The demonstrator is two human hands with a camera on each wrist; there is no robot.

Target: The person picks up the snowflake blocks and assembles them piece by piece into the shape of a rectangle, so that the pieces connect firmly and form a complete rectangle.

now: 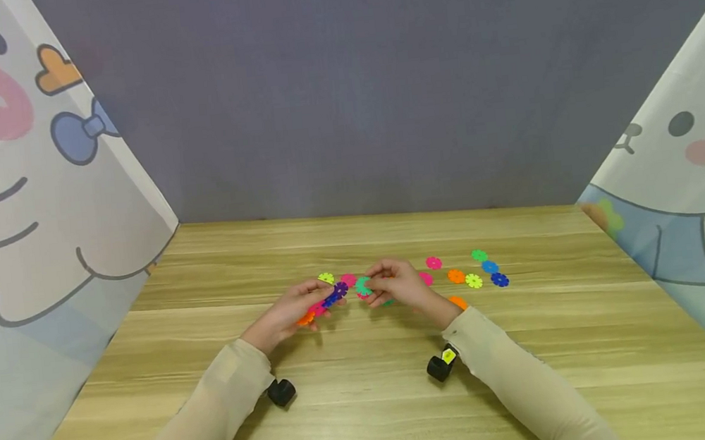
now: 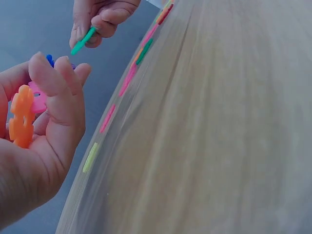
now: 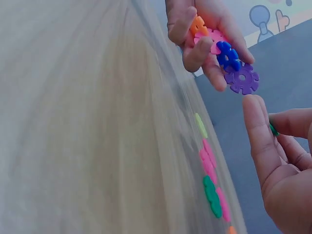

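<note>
My left hand [image 1: 288, 313] holds a chain of linked plastic snowflake discs. Along it run an orange disc [image 2: 22, 117], a pink disc [image 3: 210, 41], a blue disc [image 3: 227, 56] and, at the free end, a purple disc [image 3: 242, 78]. Opposite that end, my right hand [image 1: 402, 287] pinches a green snowflake disc [image 2: 83, 41] between thumb and fingers. A small gap separates the green disc from the purple one. Both hands are raised above the wooden table [image 1: 357, 404]; in the right wrist view, fingers hide most of the green disc.
Beyond the hands lie a yellow disc [image 1: 326, 278] and a pink disc [image 1: 348, 280]. Several more are scattered to the right, among them an orange disc [image 1: 456, 276] and a dark blue disc [image 1: 500, 279]. A grey panel [image 1: 342, 108] stands behind the table, with printed cloths at both sides.
</note>
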